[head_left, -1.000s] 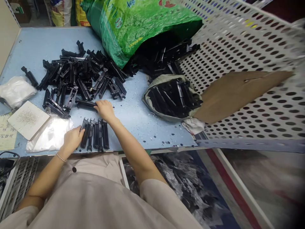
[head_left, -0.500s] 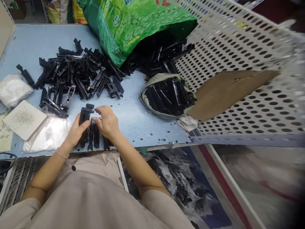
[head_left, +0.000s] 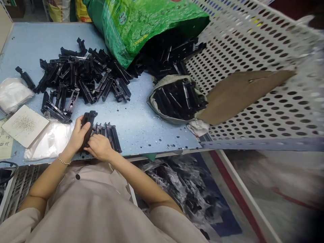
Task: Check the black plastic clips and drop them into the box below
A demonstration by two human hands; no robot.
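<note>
My left hand [head_left: 79, 133] is wrapped round a black part [head_left: 89, 120], held upright near the table's front edge. Against the lower end of that part, my right hand [head_left: 99, 146] has its fingers closed; what they grip, if anything, is hidden. Several similar black parts [head_left: 113, 136] stand side by side just right of the hands, partly covered by my right hand. Beyond them a large heap of black parts [head_left: 76, 76] lies on the blue table [head_left: 141, 111].
A green sack [head_left: 126, 33] spills black parts at the back. An open grey-green bag [head_left: 164, 116] of parts stands at the right, before a perforated metal panel [head_left: 227, 60]. Clear plastic bags [head_left: 50, 140] and a white square plate [head_left: 25, 126] lie at the left.
My right hand has moved left and down to the lower end of the held part, uncovering more of the row. The held part is tilted differently in my left hand.
</note>
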